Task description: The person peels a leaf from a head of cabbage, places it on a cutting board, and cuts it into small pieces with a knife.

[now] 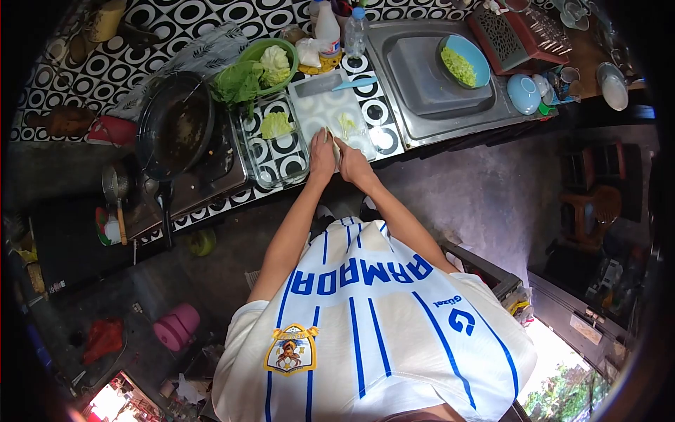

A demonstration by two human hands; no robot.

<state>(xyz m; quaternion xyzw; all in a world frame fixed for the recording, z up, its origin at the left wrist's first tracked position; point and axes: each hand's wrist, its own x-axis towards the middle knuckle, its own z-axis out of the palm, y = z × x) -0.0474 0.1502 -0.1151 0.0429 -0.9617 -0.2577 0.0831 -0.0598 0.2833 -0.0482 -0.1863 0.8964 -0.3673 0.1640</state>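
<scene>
My left hand (322, 156) and my right hand (354, 166) meet over the near edge of a translucent white cutting board (309, 111). Both are closed around a pale piece that looks like a cabbage leaf (336, 149), mostly hidden by the fingers. A small pale green scrap (345, 122) lies on the board just beyond my right hand. Across the board's far side rests a knife (354, 83) with a light blue handle. To the left, yellow-green cabbage leaves (275, 125) lie on a clear glass tray (261, 165).
A green bowl (247, 56) holds cabbage and leafy greens behind the tray. On the left, a black wok (176, 126) sits on the stove, its handle pointing towards me. A blue bowl of shredded greens (460, 65) stands at the steel sink (422, 133). Bottles (328, 32) stand behind the board.
</scene>
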